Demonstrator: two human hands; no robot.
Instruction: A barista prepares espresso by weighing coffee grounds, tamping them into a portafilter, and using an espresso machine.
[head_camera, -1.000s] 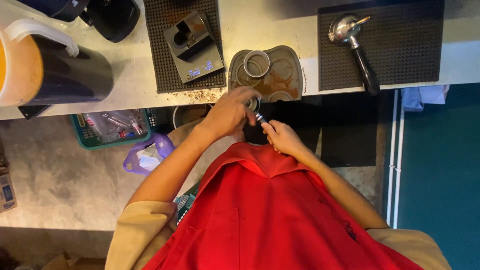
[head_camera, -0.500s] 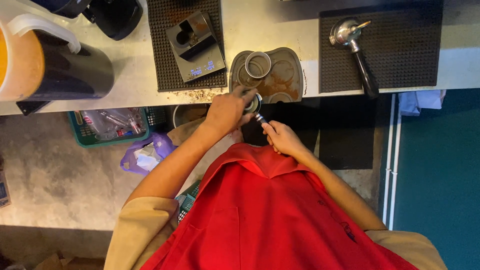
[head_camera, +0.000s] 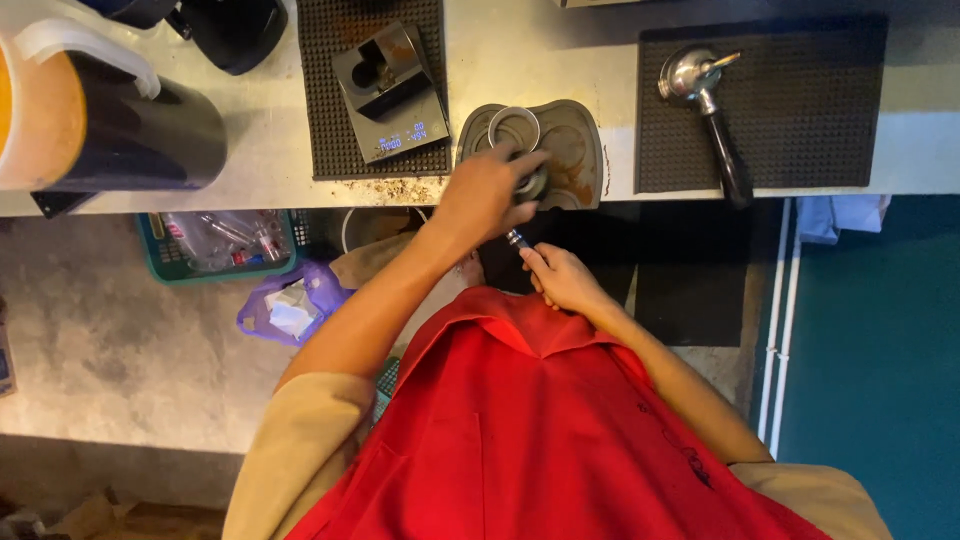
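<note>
The portafilter (head_camera: 530, 190) sits at the counter edge on the tamping mat (head_camera: 580, 150), its basket mostly hidden under the left hand (head_camera: 485, 195), which is cupped over it. The right hand (head_camera: 560, 280) is closed around the handle. A metal ring (head_camera: 513, 128) lies on the mat just beside.

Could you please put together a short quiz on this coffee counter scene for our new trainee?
1. True or false: the left hand rests on top of the portafilter basket at the tamping mat.
2. What does the right hand grip?
3. Where does the spare portafilter lie: A) on the right ribbed mat, B) on the scale, C) in the green basket?

Key: 1 true. 2 the portafilter's handle. 3 A.
</note>
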